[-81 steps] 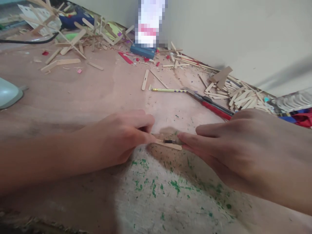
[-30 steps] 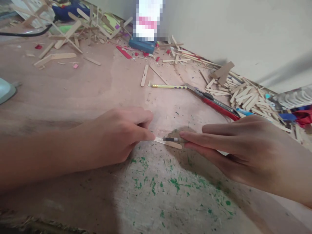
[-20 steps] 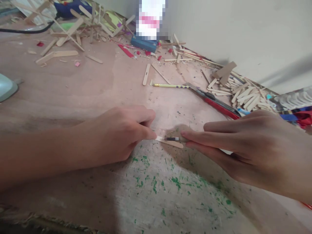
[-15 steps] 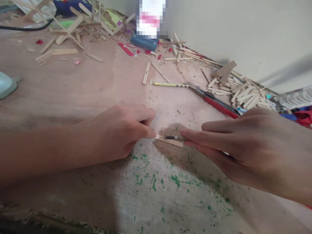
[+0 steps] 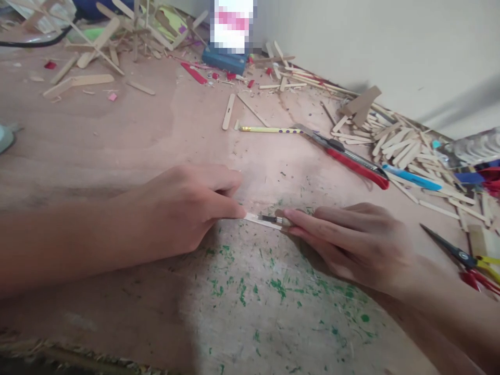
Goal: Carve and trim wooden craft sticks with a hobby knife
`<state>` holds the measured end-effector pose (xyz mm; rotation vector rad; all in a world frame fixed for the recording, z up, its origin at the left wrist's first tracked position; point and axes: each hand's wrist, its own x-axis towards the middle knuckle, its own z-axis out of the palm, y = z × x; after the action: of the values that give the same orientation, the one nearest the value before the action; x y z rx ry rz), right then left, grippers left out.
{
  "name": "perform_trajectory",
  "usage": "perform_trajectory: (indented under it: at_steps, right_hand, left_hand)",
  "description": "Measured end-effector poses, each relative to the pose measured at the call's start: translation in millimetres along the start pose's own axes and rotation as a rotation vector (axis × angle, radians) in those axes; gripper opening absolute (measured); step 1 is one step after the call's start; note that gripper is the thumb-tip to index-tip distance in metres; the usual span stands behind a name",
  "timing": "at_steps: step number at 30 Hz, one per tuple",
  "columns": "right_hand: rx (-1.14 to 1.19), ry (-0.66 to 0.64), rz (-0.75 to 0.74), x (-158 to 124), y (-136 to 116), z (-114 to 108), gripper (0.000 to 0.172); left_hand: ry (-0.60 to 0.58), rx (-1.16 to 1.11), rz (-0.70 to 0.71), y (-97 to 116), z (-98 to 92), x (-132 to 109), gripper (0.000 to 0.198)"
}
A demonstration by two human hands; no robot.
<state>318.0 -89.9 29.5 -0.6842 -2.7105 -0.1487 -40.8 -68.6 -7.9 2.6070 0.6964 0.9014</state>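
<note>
My left hand (image 5: 187, 203) is closed, its thumb and finger pinching one end of a wooden craft stick (image 5: 255, 219) against the table. From the right, my right hand (image 5: 347, 237) grips what looks like a small craft knife (image 5: 278, 220) with a dark narrow blade and a pale metal collar. Most of its handle is hidden in the fingers. The blade lies along the stick's upper face, close to my left thumb; whether it bites into the wood I cannot tell. My right fingertips cover the stick's far end.
Beyond my hands lie a yellow pencil (image 5: 269, 129) and a red utility knife (image 5: 347, 159). A blue pen (image 5: 412, 177) rests by a pile of craft sticks (image 5: 398, 143). Scissors (image 5: 461, 255) lie at right. A stick structure (image 5: 105, 47) and a blue block (image 5: 223, 60) stand at the back.
My right hand has drawn lower and slightly left, with the blade closer to my left thumb and the stick's right end now covered. The view has shifted, showing the scissors and the pen.
</note>
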Motion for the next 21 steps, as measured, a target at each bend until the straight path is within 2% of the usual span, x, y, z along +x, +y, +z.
perform_trajectory:
  at_steps: [5,12,21]
  right_hand:
    - [0.008,0.06,0.028,-4.3,-4.3,6.5,0.035]
    - [0.034,0.026,0.081,-3.5,-2.8,-4.4,0.027]
    - [0.149,0.051,0.076,1.2,-0.7,2.8,0.024]
  left_hand:
    - [0.009,0.005,0.008,-1.1,-0.7,0.1,0.049]
    - [-0.016,-0.013,-0.022,0.5,-2.0,-0.1,0.048]
    - [-0.009,-0.018,-0.008,2.2,-2.4,0.7,0.054]
